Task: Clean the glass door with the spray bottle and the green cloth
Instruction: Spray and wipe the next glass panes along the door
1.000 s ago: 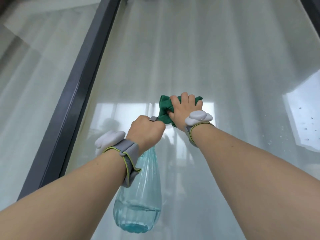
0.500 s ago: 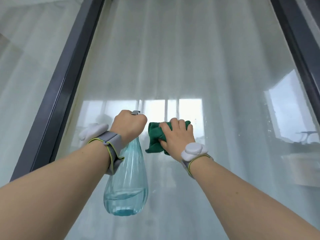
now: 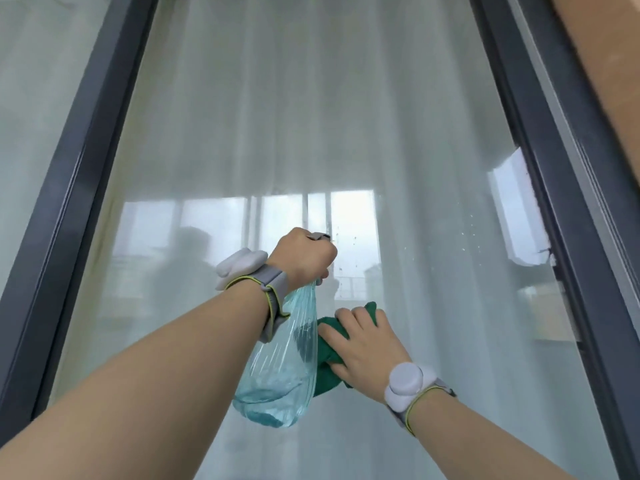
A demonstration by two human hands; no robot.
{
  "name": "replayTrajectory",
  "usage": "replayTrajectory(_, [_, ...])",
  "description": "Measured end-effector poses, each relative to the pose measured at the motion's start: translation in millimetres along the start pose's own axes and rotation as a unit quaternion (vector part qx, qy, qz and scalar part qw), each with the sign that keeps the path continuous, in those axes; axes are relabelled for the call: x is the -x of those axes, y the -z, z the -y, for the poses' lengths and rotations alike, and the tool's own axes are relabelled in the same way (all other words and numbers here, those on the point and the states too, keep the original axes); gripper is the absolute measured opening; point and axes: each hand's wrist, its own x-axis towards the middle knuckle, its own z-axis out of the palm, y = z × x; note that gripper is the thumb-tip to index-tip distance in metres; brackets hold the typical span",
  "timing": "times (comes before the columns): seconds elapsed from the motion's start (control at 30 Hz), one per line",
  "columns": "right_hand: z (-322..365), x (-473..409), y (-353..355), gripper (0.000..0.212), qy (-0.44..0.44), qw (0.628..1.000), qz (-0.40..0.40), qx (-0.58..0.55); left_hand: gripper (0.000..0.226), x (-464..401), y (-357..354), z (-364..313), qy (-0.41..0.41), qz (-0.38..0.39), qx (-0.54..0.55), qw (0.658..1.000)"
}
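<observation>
Both forearms are bare, with no sleeves reaching into sight. The left hand (image 3: 302, 259) has a grey fabric wrist strap edged in yellow-green piping (image 3: 273, 299), and a smooth, pale grey plastic pod of rounded lobes (image 3: 240, 266) sits on its outer side. The right hand (image 3: 367, 348) wears a matching grey band with the same yellow-green trim (image 3: 420, 398), topped by a pale grey device with a round, disc-like cap (image 3: 407, 381). No rings show on the fingers.
</observation>
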Motion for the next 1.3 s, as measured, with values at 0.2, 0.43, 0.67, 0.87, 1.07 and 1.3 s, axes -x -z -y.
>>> replayTrajectory(0.2, [10, 0, -9, 0.055, -0.078, 0.997, -0.014, -0.001, 0.015, -5, -21, 3, 0.027, -0.015, -0.002, 1.0])
replayTrajectory(0.43, [-38, -101, -5, 0.047, -0.211, 0.977, 0.009, -0.03, 0.029, -19, 19, 0, 0.01, -0.151, 0.003, 0.989])
replayTrajectory(0.67, [-85, -151, -5, 0.041, -0.302, 0.953, -0.019, -0.013, 0.023, -27, 31, 2, -0.009, -0.165, -0.016, 0.986])
replayTrajectory(0.87, [-16, -108, -22, 0.038, -0.232, 0.972, -0.042, 0.021, 0.032, -31, 35, 25, 0.01, -0.178, -0.014, 0.984])
replayTrajectory(1.07, [-49, -163, -13, 0.044, -0.197, 0.98, -0.004, -0.022, 0.021, -37, 36, 24, 0.011, -0.222, -0.018, 0.975])
replayTrajectory(1.3, [-104, -145, -7, 0.041, -0.319, 0.948, -0.02, 0.01, 0.02, -41, 22, 7, -0.019, -0.181, 0.031, 0.983])
